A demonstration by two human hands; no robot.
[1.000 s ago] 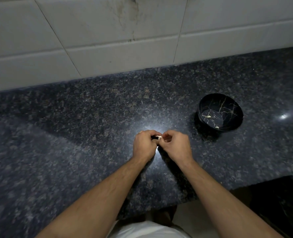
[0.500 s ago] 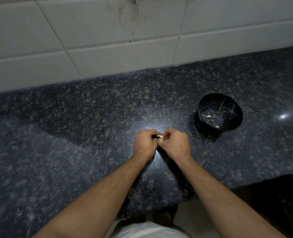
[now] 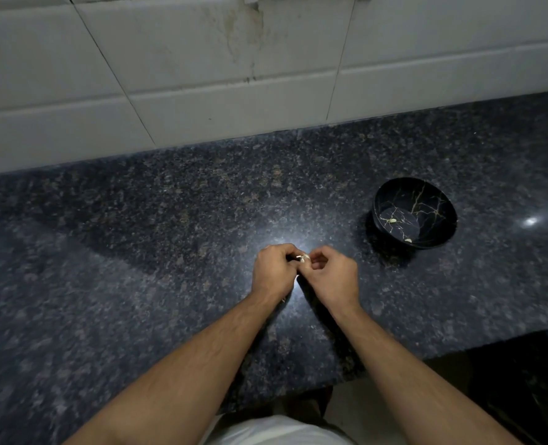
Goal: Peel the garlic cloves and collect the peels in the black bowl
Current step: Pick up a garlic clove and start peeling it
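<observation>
Over the middle of the dark granite counter (image 3: 137, 252), my left hand (image 3: 274, 271) and my right hand (image 3: 328, 276) meet fingertip to fingertip. Between them shows a small pale garlic clove (image 3: 303, 258), mostly hidden by curled fingers. My left hand pinches it; my right hand's fingers curl at its skin. The black bowl (image 3: 439, 207) with gold vein lines stands to the right and a little farther back, apart from both hands. Two small pale pieces of peel (image 3: 392, 220) lie inside it.
A white tiled wall (image 3: 234, 75) rises behind the counter. The counter's front edge runs near my body, with a dark opening (image 3: 516, 380) at the lower right. A bright light reflection glares on the stone by my hands.
My right hand has drawn slightly right and opened a small gap from the left hand; the clove stays pinched in the left fingers. The bowl has not moved.
</observation>
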